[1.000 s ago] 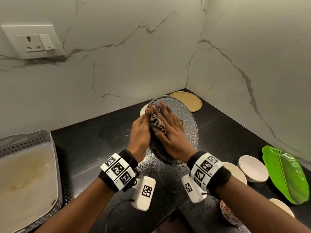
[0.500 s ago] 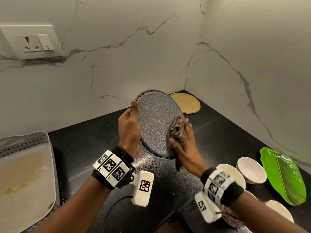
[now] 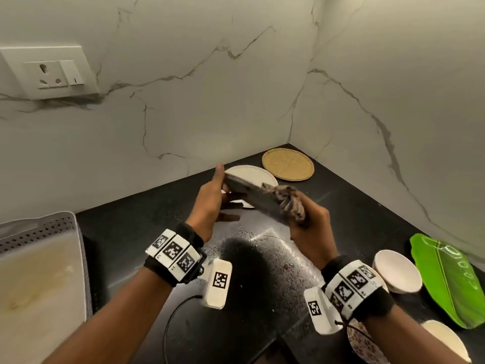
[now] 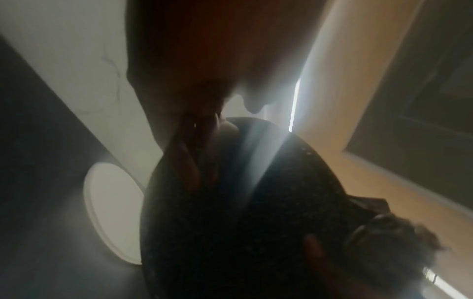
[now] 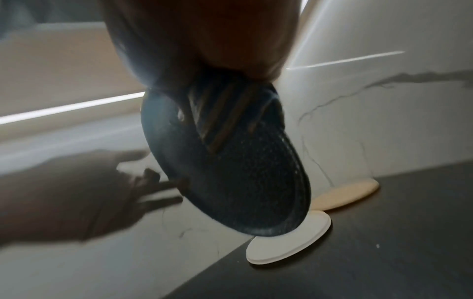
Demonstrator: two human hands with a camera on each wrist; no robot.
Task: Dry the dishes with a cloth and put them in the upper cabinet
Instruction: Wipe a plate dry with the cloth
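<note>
I see my left hand (image 3: 210, 203) holding the grey plate (image 3: 252, 199) by its far edge, my right hand (image 3: 311, 219) clamped on the cloth (image 3: 286, 199) against its near edge, above the table (image 3: 349, 206)

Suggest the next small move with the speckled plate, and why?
Probably wipe the other face. The dark speckled plate is held off the wet counter, tilted nearly edge-on. The left hand steadies its far rim; the right hand pinches the cloth over the near rim.
</note>
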